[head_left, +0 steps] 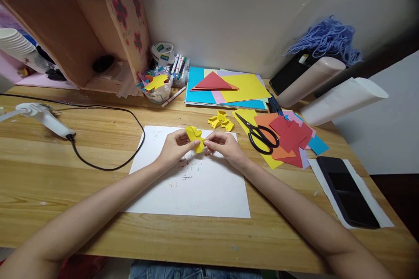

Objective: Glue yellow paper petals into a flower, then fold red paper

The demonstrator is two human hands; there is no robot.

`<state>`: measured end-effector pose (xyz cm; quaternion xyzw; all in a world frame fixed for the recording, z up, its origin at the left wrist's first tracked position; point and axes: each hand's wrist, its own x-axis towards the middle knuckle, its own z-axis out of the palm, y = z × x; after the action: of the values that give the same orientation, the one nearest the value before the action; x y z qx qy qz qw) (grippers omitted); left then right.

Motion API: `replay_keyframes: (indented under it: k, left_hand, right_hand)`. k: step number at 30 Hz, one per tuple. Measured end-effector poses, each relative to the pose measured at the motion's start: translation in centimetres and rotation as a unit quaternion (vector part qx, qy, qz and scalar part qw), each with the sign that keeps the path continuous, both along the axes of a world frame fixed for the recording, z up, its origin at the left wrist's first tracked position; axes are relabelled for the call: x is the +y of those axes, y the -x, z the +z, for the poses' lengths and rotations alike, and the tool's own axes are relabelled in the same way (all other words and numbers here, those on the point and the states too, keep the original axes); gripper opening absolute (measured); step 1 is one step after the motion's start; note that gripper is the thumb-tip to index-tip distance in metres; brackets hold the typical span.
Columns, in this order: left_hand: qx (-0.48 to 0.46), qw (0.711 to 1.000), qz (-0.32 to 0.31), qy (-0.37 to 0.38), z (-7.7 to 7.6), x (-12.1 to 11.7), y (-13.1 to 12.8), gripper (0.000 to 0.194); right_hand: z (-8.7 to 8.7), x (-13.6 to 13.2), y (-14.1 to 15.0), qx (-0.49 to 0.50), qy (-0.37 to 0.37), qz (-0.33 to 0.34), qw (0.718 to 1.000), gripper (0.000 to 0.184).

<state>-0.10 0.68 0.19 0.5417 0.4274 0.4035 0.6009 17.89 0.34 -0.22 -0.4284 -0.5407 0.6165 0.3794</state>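
Between both hands, above a white sheet of paper (pixel 216 196), is a folded yellow paper piece (pixel 195 136). My left hand (pixel 175 144) pinches it from the left, thumb in front. From the right, my right hand (pixel 225 147) pinches its lower right edge between thumb and fingertips. Just beyond the sheet's far edge lie several small folded yellow paper pieces (pixel 221 120). Black-handled scissors (pixel 260 133) rest on coloured paper to the right of my right hand. Small coloured marks or scraps dot the white sheet below the hands.
A glue gun (pixel 46 120) with a looping black cable (pixel 111 168) lies at left. Stacked coloured paper (pixel 245 89) and a tub of scraps (pixel 157 89) stand at the back. Red paper squares (pixel 291 135), a phone (pixel 347 192) and white rolls (pixel 343 100) occupy the right.
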Motion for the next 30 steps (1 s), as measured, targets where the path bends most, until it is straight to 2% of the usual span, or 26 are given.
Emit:
replay_keyframes:
  k: [8, 16, 20, 25, 30]
  left_hand:
    - [-0.064, 0.998, -0.021, 0.004, -0.5, 0.2, 0.0, 0.033]
    - [-0.072, 0.997, -0.029, 0.011, -0.5, 0.2, 0.0, 0.034]
    - [-0.06, 0.998, -0.023, -0.001, -0.5, 0.1, 0.0, 0.034]
    - [0.0, 0.999, 0.009, -0.042, -0.3, 0.0, -0.1, 0.034]
    - [0.006, 0.999, 0.004, -0.043, -0.3, 0.0, -0.1, 0.031]
  right_hand:
    - [0.2, 0.3, -0.3, 0.007, 0.039, 0.024, 0.999, 0.023]
    - [0.3, 0.2, -0.2, -0.004, 0.022, 0.021, 1.0, 0.024]
    - [-0.2, 0.0, 0.0, -0.004, 0.0, -0.007, 1.0, 0.023]
    - [-0.6, -0.4, 0.4, -0.007, -0.022, -0.046, 0.999, 0.022]
    - [-0.1, -0.1, 0.1, 0.0, -0.002, -0.004, 1.0, 0.019]
